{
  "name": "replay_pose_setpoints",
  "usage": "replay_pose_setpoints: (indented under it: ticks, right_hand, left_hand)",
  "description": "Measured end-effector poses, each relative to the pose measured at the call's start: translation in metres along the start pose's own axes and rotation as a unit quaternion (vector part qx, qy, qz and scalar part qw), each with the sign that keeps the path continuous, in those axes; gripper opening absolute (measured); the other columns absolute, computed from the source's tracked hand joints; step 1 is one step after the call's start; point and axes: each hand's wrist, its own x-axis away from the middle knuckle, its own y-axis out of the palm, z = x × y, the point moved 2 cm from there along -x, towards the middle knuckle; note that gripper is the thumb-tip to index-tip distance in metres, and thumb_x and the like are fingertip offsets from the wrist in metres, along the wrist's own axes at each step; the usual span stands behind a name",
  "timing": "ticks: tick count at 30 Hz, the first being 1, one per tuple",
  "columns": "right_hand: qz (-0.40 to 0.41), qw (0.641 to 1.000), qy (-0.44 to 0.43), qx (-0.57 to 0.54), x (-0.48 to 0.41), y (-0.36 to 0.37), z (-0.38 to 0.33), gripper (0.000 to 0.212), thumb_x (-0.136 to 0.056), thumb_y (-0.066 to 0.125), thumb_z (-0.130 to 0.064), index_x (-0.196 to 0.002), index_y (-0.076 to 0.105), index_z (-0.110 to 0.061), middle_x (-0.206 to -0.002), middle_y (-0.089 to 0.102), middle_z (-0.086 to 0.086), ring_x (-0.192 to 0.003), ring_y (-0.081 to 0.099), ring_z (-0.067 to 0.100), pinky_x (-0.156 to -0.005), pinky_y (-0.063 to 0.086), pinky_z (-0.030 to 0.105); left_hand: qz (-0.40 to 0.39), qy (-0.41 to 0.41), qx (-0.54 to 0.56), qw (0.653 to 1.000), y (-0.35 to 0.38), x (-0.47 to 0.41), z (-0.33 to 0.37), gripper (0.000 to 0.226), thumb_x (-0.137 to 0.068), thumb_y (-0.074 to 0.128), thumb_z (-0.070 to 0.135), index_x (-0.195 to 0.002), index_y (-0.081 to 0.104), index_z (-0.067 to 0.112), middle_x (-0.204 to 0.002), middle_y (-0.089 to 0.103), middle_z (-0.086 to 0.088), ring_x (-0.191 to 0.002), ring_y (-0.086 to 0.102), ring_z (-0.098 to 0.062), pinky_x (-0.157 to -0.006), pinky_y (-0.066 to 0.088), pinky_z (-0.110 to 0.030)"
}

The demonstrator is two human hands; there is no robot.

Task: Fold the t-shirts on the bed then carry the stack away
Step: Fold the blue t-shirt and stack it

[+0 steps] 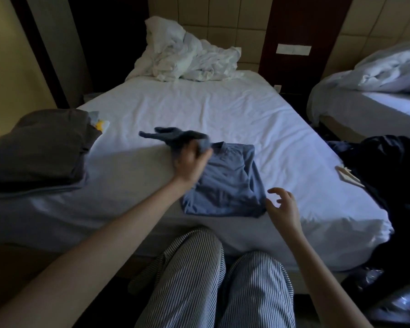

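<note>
Left hand (pixel 189 162): fingers curled round a bunched part of the blue t-shirt (pixel 230 183), holding that part raised off the sheet. A darker strip of the same cloth trails from the fist toward the far left; it is possibly a sleeve, but motion blur prevents confirmation. Right hand (pixel 283 207): fingers spread and slightly bent, holding nothing, positioned just beside the near right corner of the t-shirt. The two hands are apart, with the body of the garment between them.

Nearest the camera, the person's legs in striped trousers (pixel 199 280) stand against the near edge of the bed (pixel 199 110). A black plastic bag (pixel 398 301) lies on the floor at near right.

The t-shirt lies partly folded on the white sheet, close to the near edge and roughly central, its collar end pointing far.

At the left edge of the bed, a stack of folded dark grey garments (pixel 38 147) rests on the sheet, well apart from the t-shirt. A small yellow item (pixel 100 125) shows just beyond the far right corner of the stack. At the right edge, a heap of dark unfolded clothing (pixel 393 166) overhangs the mattress.

At the far end, a crumpled white duvet (pixel 187 58) is piled against the padded headboard (pixel 211 15). A white switch plate (pixel 293 49) is fixed to the dark panel to the right of it. A second bed (pixel 376 74) with rumpled white bedding stands at far right
</note>
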Motion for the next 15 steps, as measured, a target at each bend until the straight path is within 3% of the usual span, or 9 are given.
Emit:
replay_pose_setpoints:
  ticks: [2,4,6,7,10,12,14,15]
  right_hand:
    - [0.017,0.999,0.012,-0.033,-0.007,-0.005,0.002,0.023,-0.086,0.058,-0.005,-0.108,0.062,-0.008,-0.119,0.054,0.014,-0.103,0.056,0.03,-0.083,0.043,0.033]
    - [0.036,0.997,0.027,-0.057,-0.012,-0.011,0.004,0.023,-0.088,0.053,-0.002,-0.109,0.062,-0.006,-0.118,0.056,0.014,-0.104,0.055,0.029,-0.08,0.037,0.028]
    - [0.055,0.996,0.033,-0.058,-0.011,-0.015,0.004,0.025,-0.088,0.051,-0.001,-0.11,0.062,-0.005,-0.117,0.057,0.014,-0.106,0.054,0.028,-0.078,0.034,0.026]
    - [0.067,0.996,0.021,-0.051,-0.009,-0.016,0.004,0.025,-0.088,0.051,0.0,-0.111,0.061,-0.004,-0.117,0.058,0.014,-0.107,0.053,0.028,-0.078,0.035,0.028]
    - [0.095,0.992,-0.081,-0.02,-0.005,-0.01,-0.007,0.022,-0.089,0.051,-0.007,-0.106,0.063,-0.002,-0.109,0.062,0.015,-0.105,0.056,0.032,-0.087,0.04,0.036]
    - [0.077,0.983,-0.165,-0.011,-0.006,0.001,-0.02,0.031,-0.087,0.046,-0.021,-0.101,0.064,-0.001,-0.103,0.066,0.014,-0.098,0.06,0.032,-0.087,0.042,0.035]
    - [0.045,0.976,-0.214,0.014,-0.008,0.016,-0.031,0.038,-0.087,0.043,-0.028,-0.104,0.065,-0.002,-0.105,0.067,0.013,-0.098,0.063,0.031,-0.084,0.048,0.037]
    - [0.032,0.973,-0.224,0.048,-0.007,0.024,-0.029,0.041,-0.087,0.042,-0.03,-0.109,0.065,-0.004,-0.11,0.066,0.012,-0.102,0.063,0.032,-0.086,0.049,0.04]
  left_hand:
    - [-0.15,0.039,-0.195,0.968,0.052,0.015,0.013,0.058,-0.082,0.041,0.059,-0.122,0.052,0.019,-0.143,0.041,-0.006,-0.137,0.028,-0.024,-0.113,0.017,-0.047]
    - [-0.277,0.07,-0.344,0.894,0.096,0.042,0.002,0.05,-0.097,0.033,0.049,-0.14,0.036,0.022,-0.158,0.015,0.004,-0.146,0.0,-0.027,-0.113,-0.002,-0.054]
    - [-0.311,0.126,-0.463,0.82,0.118,0.062,-0.02,0.053,-0.099,0.028,0.048,-0.145,0.024,0.023,-0.16,-0.004,0.002,-0.144,-0.015,-0.034,-0.11,-0.009,-0.061]
    - [-0.304,0.14,-0.495,0.802,0.123,0.066,-0.03,0.057,-0.097,0.026,0.052,-0.146,0.022,0.023,-0.159,-0.009,0.0,-0.143,-0.018,-0.036,-0.109,-0.01,-0.062]
    - [-0.353,0.114,-0.46,0.807,0.12,0.06,-0.029,0.071,-0.088,0.022,0.068,-0.143,0.028,0.024,-0.159,-0.01,0.0,-0.143,-0.02,-0.032,-0.109,-0.012,-0.06]
    - [-0.374,0.074,-0.334,0.862,0.107,0.046,-0.017,0.064,-0.085,0.036,0.065,-0.132,0.046,0.023,-0.158,0.015,-0.002,-0.146,0.001,-0.025,-0.115,-0.002,-0.054]
    - [-0.251,0.13,-0.245,0.927,0.083,0.023,-0.011,0.059,-0.082,0.035,0.057,-0.119,0.061,0.018,-0.138,0.05,-0.007,-0.134,0.038,-0.022,-0.112,0.023,-0.046]
    - [-0.198,0.164,-0.271,0.927,0.071,0.013,-0.017,0.057,-0.085,0.032,0.054,-0.121,0.06,0.019,-0.137,0.051,-0.007,-0.132,0.041,-0.021,-0.111,0.024,-0.043]
